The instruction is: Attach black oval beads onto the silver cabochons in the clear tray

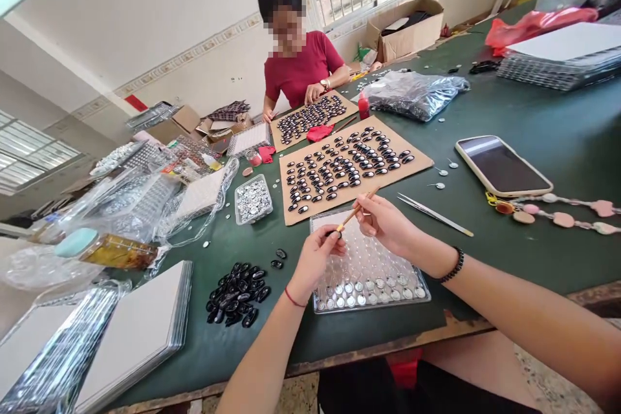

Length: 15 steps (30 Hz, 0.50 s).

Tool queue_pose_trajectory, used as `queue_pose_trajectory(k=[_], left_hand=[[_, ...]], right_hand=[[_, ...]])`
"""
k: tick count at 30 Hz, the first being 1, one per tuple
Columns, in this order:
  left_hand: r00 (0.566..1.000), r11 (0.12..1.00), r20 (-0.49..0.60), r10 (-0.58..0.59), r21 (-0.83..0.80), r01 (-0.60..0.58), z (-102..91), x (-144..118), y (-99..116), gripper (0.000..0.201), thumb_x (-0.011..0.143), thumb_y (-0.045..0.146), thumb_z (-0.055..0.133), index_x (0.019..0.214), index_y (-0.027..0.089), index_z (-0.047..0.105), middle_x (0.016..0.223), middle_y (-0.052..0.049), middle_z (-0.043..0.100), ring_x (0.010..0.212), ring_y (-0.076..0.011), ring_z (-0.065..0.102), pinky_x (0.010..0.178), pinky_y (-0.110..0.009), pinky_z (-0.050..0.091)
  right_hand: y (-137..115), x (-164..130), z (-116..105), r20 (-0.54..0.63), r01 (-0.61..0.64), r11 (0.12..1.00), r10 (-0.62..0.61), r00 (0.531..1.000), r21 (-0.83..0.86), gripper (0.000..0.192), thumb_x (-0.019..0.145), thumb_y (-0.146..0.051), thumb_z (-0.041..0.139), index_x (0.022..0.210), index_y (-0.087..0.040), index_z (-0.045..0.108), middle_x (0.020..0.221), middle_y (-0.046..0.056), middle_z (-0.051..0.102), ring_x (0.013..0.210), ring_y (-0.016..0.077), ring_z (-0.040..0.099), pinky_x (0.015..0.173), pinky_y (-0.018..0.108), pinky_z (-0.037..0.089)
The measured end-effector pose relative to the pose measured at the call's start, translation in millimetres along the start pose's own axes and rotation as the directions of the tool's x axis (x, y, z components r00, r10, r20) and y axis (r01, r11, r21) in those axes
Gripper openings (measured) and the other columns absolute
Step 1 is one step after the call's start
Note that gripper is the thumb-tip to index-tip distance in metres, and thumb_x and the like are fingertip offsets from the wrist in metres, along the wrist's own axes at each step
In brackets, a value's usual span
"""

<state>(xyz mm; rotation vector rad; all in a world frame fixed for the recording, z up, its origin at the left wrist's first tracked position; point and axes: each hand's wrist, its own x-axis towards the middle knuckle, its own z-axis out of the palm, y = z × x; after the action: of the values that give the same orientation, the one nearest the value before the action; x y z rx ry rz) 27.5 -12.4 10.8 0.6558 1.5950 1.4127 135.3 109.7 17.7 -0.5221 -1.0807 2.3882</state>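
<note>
Head view: the left hand point(315, 257) is closed in a pinch on a small dark oval piece point(332, 233), held up above the clear blister tray point(383, 297). The right hand point(385, 223) grips a thin wooden stick point(358, 208) pen-fashion, its lower tip meeting the pinched piece. Holding the piece raised at the fingertips appears to give the stick tip clear access to one face; that is a judgement, not observed fact.

Directly beneath both grips lies the tray, silver discs filling its near rows. Just beyond the grips sits a cardboard sheet point(417, 165) carrying rows of dark glossy ovals, spaced apart, probably so that they do not touch. To the left of the pinch, nearer the table edge, is a loose heap of black ovals point(237, 294); further left and beyond, a small clear box of silver discs point(252, 200). To the right of the stick grip lie metal tweezers point(434, 214), then a phone point(502, 165) face up.

A co-worker in a red top point(298, 68) sits across the table at a second loaded sheet.

Not determinable: what the stick tip carries, and the piece's underside, hidden by fingers. The white stacks at lower left are cut off by the frame.
</note>
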Motion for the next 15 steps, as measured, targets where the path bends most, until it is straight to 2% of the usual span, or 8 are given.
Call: queue_pose_trajectory(k=[3,5,12,15], left_hand=[[0.986,0.993,-0.119,0.118,0.012,-0.117,-2.9,6,-1,0.024,0.072,0.033,0.058,0.088,0.015,0.056,0.060,0.002,0.052,0.054,-0.0078,0.050,0.055,-0.022,0.044],[0.971,0.988,-0.184,0.153,0.002,-0.155,-4.2,8,-1,0.023,0.072,0.032,0.058,0.087,0.015,0.056,0.058,0.003,0.049,0.052,-0.0068,0.048,0.053,-0.020,0.042],[0.961,0.991,-0.254,0.111,-0.045,-0.126,-6.4,17,-4,0.025,0.067,0.031,0.063,0.085,0.016,0.056,0.059,0.004,0.049,0.050,-0.0047,0.046,0.050,-0.017,0.039],[0.969,0.995,-0.239,0.060,-0.059,-0.076,-7.6,21,-5,0.029,0.067,0.033,0.063,0.089,0.016,0.055,0.062,0.003,0.052,0.052,-0.0056,0.050,0.054,-0.018,0.042]], right_hand=[[-1,-3,4,-0.023,0.015,1.000,-0.015,1.000,-0.003,0.026,0.075,-0.041,0.054,0.073,-0.016,0.046,0.052,-0.008,0.045,0.033,0.0015,0.034,0.038,0.018,0.019],[-1,-4,6,-0.032,0.017,1.000,-0.017,0.999,-0.014,0.026,0.076,-0.041,0.052,0.072,-0.016,0.046,0.051,-0.007,0.045,0.033,0.0016,0.033,0.037,0.018,0.020],[-1,-7,10,-0.009,0.014,1.000,-0.014,1.000,-0.004,0.023,0.079,-0.037,0.047,0.071,-0.016,0.046,0.052,-0.007,0.046,0.033,0.0016,0.033,0.037,0.019,0.022],[-5,-7,10,-0.016,0.039,0.999,-0.039,0.999,0.005,0.022,0.080,-0.036,0.046,0.071,-0.016,0.046,0.053,-0.007,0.045,0.033,0.0015,0.033,0.037,0.019,0.022]])
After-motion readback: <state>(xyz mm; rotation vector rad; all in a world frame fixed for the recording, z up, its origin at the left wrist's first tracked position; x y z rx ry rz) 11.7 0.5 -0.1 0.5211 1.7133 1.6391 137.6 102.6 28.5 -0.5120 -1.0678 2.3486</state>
